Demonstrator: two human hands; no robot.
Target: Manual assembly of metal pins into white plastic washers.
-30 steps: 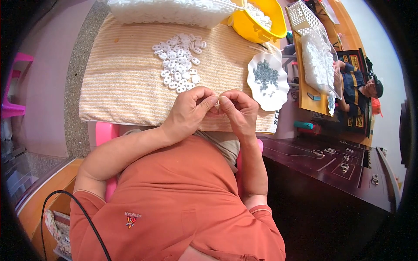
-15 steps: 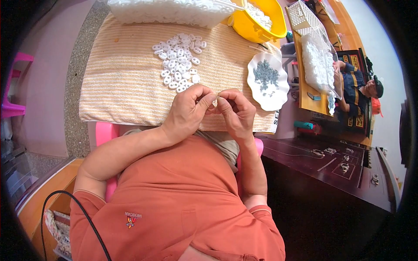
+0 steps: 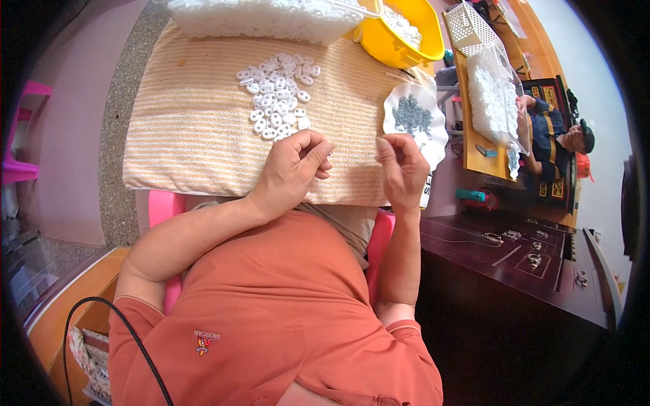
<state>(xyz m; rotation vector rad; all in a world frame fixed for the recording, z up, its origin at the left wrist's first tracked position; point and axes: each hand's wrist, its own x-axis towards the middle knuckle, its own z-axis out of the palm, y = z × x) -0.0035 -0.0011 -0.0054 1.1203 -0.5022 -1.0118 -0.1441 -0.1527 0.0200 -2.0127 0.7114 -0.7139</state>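
My left hand [image 3: 292, 168] is held over the near edge of the striped towel [image 3: 196, 122], thumb and fingers pinched together; what sits between them is too small to name. To its right, my right hand [image 3: 405, 170] is closed too, thumb against forefinger, beside the near edge of a white scalloped plate [image 3: 439, 128]. Whether anything is between those fingertips cannot be made out. On the plate lie many small dark grey pieces [image 3: 412, 115] and a few white ones. A heap of white oval pieces with two holes [image 3: 279, 88] is spread just beyond my left hand.
A clear bin [image 3: 264, 20] full of white pieces stands at the towel's far edge, beside a yellow basin [image 3: 399, 47]. At right, another person [image 3: 552, 135] sits by a wooden table [image 3: 477, 159] with a clear box of white pieces [image 3: 491, 95]. A dark cabinet [image 3: 474, 250] stands near right.
My two hands were together at the fingertips over the towel. The right hand has drawn away to the right, towards the plate; the left has stayed nearly in place.
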